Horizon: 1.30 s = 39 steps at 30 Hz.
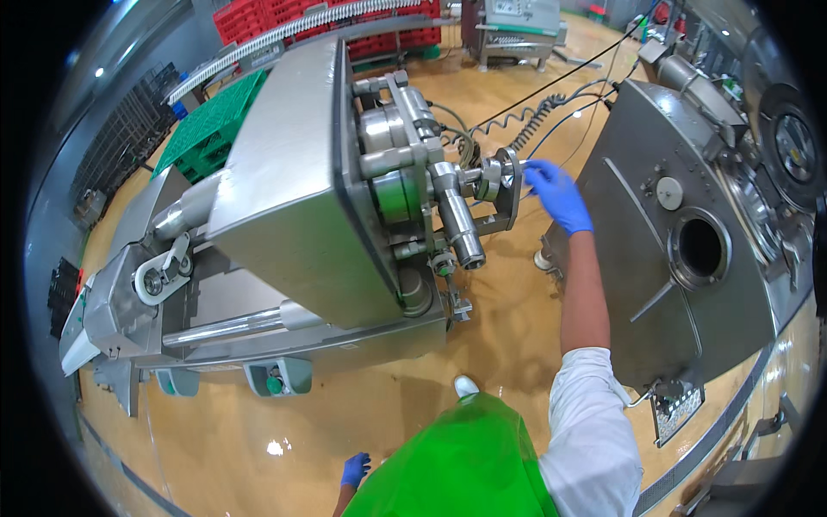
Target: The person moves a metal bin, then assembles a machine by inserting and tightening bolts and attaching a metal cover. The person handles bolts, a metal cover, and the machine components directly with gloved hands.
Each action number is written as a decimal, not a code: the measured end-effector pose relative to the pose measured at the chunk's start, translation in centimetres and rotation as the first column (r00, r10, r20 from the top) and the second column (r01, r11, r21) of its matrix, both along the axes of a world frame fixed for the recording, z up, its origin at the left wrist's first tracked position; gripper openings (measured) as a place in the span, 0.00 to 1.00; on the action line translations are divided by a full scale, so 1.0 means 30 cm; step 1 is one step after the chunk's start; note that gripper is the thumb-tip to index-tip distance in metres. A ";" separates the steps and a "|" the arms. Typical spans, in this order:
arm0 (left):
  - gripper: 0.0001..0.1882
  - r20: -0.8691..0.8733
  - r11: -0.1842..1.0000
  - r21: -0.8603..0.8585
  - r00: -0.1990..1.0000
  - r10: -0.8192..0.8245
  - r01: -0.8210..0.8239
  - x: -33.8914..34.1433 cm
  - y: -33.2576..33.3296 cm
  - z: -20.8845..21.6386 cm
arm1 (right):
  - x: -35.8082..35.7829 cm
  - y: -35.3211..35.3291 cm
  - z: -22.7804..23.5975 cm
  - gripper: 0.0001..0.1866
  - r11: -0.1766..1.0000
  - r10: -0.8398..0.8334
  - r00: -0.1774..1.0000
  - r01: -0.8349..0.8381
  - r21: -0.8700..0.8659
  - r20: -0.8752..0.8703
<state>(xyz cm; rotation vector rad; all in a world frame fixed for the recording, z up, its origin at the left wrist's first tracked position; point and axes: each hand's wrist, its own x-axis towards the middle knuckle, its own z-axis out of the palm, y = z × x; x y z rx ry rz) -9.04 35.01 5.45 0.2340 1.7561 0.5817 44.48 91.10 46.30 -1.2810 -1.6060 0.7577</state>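
My right hand [560, 196], in a blue glove, reaches out to the end of a steel pipe assembly. Its bent fingers close at the edge of an upright metal fitting [509, 185]; the exact grip is partly hidden. Behind the fitting, a short steel pipe [457, 215] points downward, joined to cylinders and brackets on a big boxy stainless machine [284, 189]. Low by my side hangs my left hand [356, 470], also gloved in blue, its fingers slightly apart and nothing seen in them. A green apron [457, 465] covers my front.
At right stands a steel machine [637, 233] with a round dark opening [699, 247] and a lever. Coiled hoses [538, 119] and cables run between the machines. Green pallets [211, 125] and red crates [267, 15] are stacked behind. The tan floor [405, 405] looks wet.
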 end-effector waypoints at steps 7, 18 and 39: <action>0.18 -0.392 0.456 -0.105 0.385 -0.835 0.884 0.249 -0.133 0.059 | 0.032 0.187 -0.112 0.23 0.898 -0.303 0.665 -0.041 0.438 0.682; 0.14 -0.474 0.396 -0.135 0.291 -0.831 0.908 0.345 0.009 0.112 | 0.042 0.354 -0.050 0.09 0.934 -0.147 0.454 -0.228 0.274 0.879; 0.20 -0.459 0.590 -0.130 0.479 -0.748 0.797 0.518 0.002 0.006 | 0.054 0.319 -0.002 0.17 0.971 -0.049 0.447 -0.188 0.148 0.893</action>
